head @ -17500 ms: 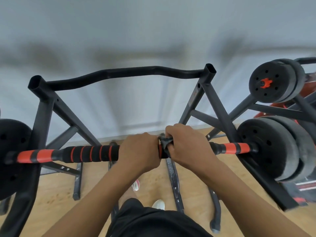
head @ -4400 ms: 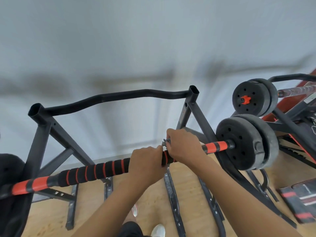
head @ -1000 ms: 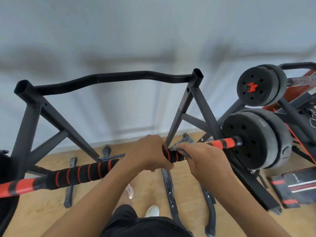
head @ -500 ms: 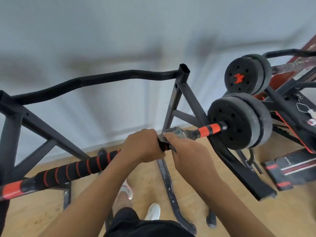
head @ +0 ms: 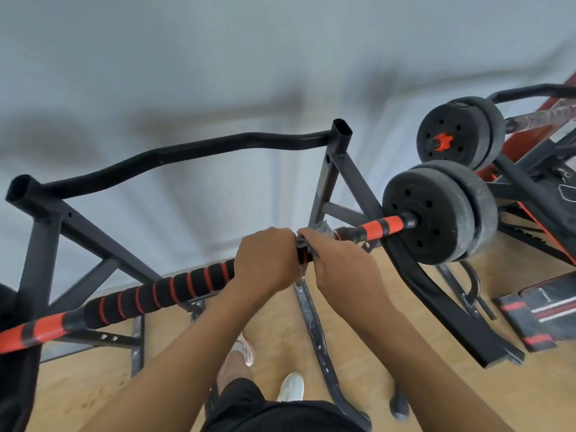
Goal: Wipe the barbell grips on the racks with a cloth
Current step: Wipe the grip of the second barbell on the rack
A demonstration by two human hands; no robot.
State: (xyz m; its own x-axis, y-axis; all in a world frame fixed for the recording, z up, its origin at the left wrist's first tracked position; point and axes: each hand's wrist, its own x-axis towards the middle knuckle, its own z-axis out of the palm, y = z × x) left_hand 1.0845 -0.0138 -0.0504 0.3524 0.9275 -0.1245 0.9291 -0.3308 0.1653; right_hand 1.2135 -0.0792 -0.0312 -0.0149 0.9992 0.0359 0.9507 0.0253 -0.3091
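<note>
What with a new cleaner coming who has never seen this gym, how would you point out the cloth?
Start at the black rack by the wall and the striped barbell lying across it. Near the bar's middle, the right hand grips the cloth round the bar. It is the only grey, crumpled thing among black and orange parts.

Bare foam grip (head: pixel 162 290) leftward (an open run), weight plates (head: pixel 431 213) blocking right end, rack upright (head: pixel 325 188) close behind

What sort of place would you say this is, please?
Most likely a small gym or home workout room: a barbell with black weight plates rests on a steel rack, a second loaded bar sits on another rack to the right, and the floor is wood.
</note>
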